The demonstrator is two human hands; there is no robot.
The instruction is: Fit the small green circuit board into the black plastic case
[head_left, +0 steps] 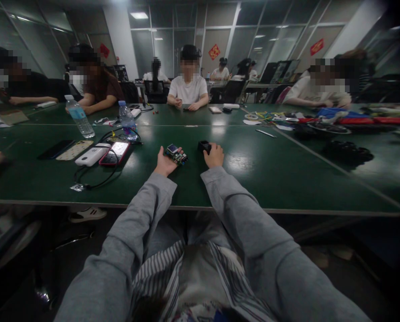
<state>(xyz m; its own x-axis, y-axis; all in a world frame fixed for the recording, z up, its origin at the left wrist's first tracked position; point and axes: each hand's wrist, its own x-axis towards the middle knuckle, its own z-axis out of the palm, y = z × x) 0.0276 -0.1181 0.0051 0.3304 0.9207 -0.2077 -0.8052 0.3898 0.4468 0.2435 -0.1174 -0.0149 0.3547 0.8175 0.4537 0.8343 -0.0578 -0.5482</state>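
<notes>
A small green circuit board (177,155) with a little screen lies across my left hand (165,163), which is turned palm up with the fingers curled beneath it. To its right, my right hand (215,155) grips a small black box-shaped housing (204,146) from its right side, at about table height. Whether the housing touches the table I cannot tell. A short gap separates the board from the housing. Some of the fingers under the board are hidden.
Left of my hands on the green table (146,188) are a white power bank (91,154) with a black cable, a red-edged phone (114,154) and two water bottles (79,117). A pen (266,133), cables and a black bundle (349,152) lie to the right. Several people sit around.
</notes>
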